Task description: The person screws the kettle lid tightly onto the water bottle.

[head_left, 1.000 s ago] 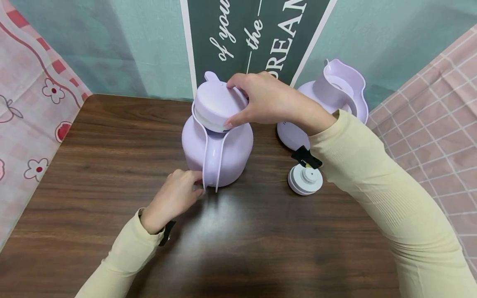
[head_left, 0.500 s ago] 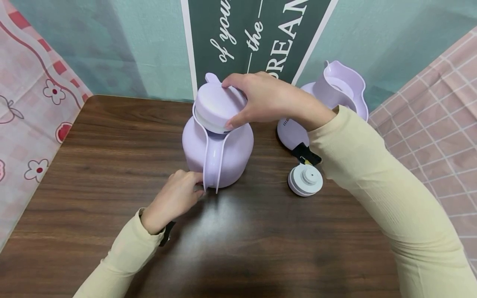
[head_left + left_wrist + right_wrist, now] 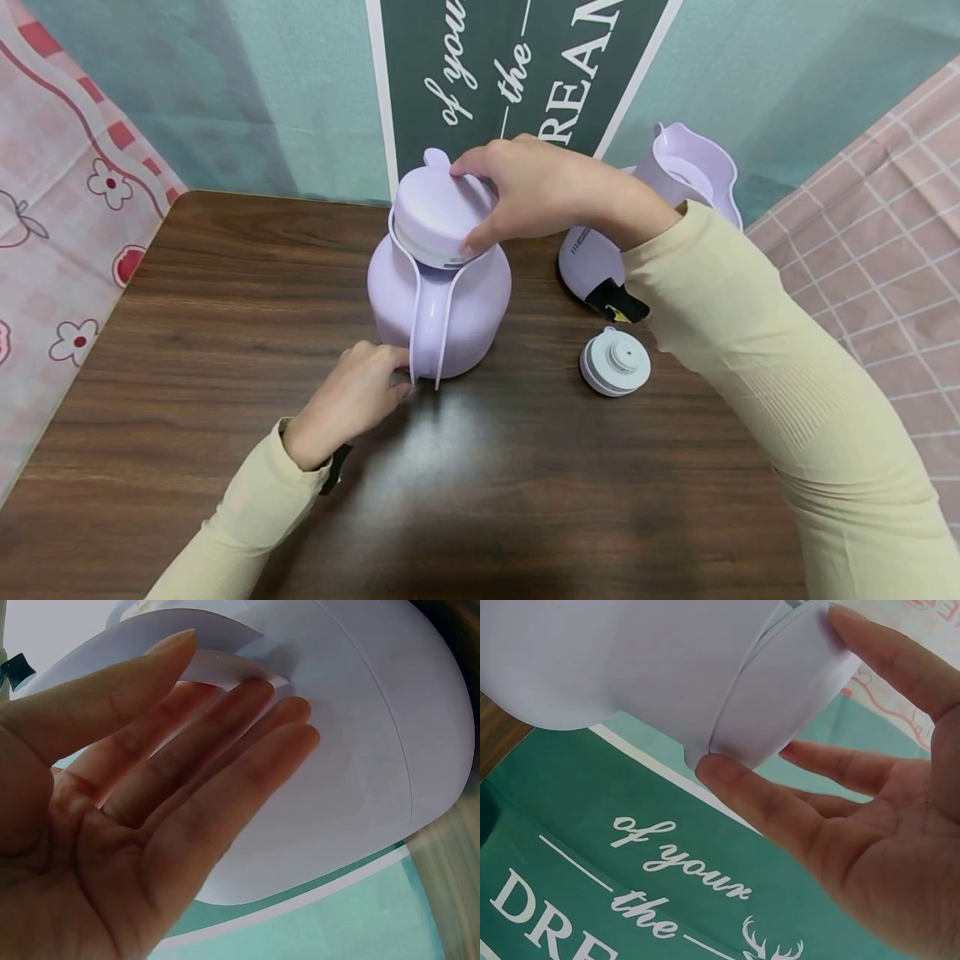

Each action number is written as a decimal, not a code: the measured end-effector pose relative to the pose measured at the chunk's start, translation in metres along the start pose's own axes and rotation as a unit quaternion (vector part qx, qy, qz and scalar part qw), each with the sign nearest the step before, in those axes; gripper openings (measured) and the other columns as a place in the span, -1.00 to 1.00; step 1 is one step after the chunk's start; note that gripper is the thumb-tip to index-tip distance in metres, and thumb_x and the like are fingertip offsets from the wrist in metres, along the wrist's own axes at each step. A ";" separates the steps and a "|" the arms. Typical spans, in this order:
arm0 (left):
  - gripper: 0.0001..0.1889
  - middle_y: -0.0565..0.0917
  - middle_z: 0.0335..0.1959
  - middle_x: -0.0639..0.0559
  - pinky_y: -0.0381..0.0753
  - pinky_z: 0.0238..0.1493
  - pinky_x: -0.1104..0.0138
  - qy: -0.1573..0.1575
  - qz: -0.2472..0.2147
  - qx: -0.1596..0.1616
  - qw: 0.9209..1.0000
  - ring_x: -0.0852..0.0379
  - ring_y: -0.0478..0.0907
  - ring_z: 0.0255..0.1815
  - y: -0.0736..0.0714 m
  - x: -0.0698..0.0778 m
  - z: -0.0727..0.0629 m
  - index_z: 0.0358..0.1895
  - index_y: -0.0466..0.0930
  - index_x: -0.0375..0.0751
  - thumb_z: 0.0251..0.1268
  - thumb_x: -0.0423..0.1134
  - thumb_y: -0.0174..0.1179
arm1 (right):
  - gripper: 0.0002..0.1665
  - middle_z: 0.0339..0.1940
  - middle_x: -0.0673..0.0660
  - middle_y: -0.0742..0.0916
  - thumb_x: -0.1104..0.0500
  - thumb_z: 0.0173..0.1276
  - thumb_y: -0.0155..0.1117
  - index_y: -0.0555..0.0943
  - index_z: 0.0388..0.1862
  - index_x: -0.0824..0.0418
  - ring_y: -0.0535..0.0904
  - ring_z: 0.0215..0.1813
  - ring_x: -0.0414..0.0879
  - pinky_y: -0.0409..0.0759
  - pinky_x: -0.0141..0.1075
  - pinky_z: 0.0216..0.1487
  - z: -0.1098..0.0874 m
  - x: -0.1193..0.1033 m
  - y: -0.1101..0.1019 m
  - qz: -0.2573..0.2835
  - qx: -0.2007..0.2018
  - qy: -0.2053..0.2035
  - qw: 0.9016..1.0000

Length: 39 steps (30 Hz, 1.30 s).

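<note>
A lilac thermos jug (image 3: 480, 308) stands on the wooden table, its handle (image 3: 430, 329) towards me. My left hand (image 3: 360, 396) holds the low end of that handle, thumb outside it and index finger reaching behind; the left wrist view shows the other fingers (image 3: 247, 772) fairly straight beside the jug's wall. On top, my right hand (image 3: 540, 187) grips the round lilac lid (image 3: 442, 200) from the right, thumb on the near side and fingers across the far side. In the right wrist view the lid (image 3: 787, 697) sits against the jug's neck, fingertips at its rim.
A second lilac jug (image 3: 588, 267) with an open wavy spout (image 3: 678, 158) stands at the back right, partly behind my right forearm. Nearer lies a small white-and-lilac lid (image 3: 615, 362), threaded side up. A teal curtain with a dark lettered panel (image 3: 465, 108) hangs behind the table.
The lid has turned slightly clockwise, its tab shifting right, with my right hand moving along. My left hand and the jug have stayed almost still.
</note>
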<state>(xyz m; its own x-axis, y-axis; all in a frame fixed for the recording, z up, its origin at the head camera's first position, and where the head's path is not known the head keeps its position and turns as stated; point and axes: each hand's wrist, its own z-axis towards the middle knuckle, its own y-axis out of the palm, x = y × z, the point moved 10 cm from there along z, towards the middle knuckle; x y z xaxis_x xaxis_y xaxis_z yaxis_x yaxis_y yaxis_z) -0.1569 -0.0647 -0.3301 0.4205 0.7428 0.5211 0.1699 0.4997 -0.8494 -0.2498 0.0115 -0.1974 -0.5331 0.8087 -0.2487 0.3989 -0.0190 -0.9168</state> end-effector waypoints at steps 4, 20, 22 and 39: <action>-0.82 0.53 -0.69 0.10 0.44 -0.49 0.11 0.002 0.000 0.000 1.000 0.02 0.53 -0.57 0.000 0.000 0.000 -0.60 0.52 -0.12 -0.18 -0.45 0.33 | -0.12 0.11 0.20 0.51 -0.04 0.00 0.39 0.32 0.26 0.29 0.35 0.06 0.02 0.29 -0.16 0.08 0.001 -0.004 -0.003 -0.012 0.019 -0.001 1.000; -0.86 0.52 -0.69 0.12 0.44 -0.49 0.14 -0.019 -0.021 -0.012 1.000 0.07 0.48 -0.57 0.004 -0.005 0.000 -0.57 0.57 -0.14 -0.14 -0.45 0.31 | -0.10 0.09 0.28 0.50 -0.07 -0.05 0.42 0.35 0.19 0.36 0.31 0.15 0.13 0.26 -0.10 0.13 0.007 -0.011 0.005 -0.042 0.018 0.009 0.999; -0.85 0.50 -0.70 0.13 0.43 -0.50 0.15 -0.021 -0.024 -0.009 0.999 0.09 0.45 -0.59 0.003 -0.006 0.000 -0.59 0.56 -0.12 -0.15 -0.45 0.31 | -0.10 0.10 0.28 0.50 -0.08 -0.04 0.42 0.34 0.20 0.36 0.32 0.14 0.12 0.27 -0.10 0.12 0.007 -0.010 0.005 -0.045 0.014 0.011 0.999; -0.89 0.57 -0.63 0.03 0.40 -0.51 0.13 -0.041 -0.021 -0.001 0.999 0.03 0.45 -0.58 0.001 -0.008 0.001 -0.61 0.60 -0.15 -0.18 -0.44 0.29 | -0.21 0.01 0.17 0.53 0.03 0.03 0.37 0.36 0.23 0.28 0.38 0.01 0.03 0.31 -0.15 0.05 0.006 -0.011 0.003 -0.065 -0.037 -0.003 0.997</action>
<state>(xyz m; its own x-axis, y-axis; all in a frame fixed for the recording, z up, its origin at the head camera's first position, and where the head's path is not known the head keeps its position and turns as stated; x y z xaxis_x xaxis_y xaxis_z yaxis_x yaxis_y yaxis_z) -0.1606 -0.0698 -0.3349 0.3393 0.7548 0.5614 0.1877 0.5304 -0.8267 -0.2472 -0.0006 -0.1998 -0.5890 0.7974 -0.1314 0.3792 0.1291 -0.9163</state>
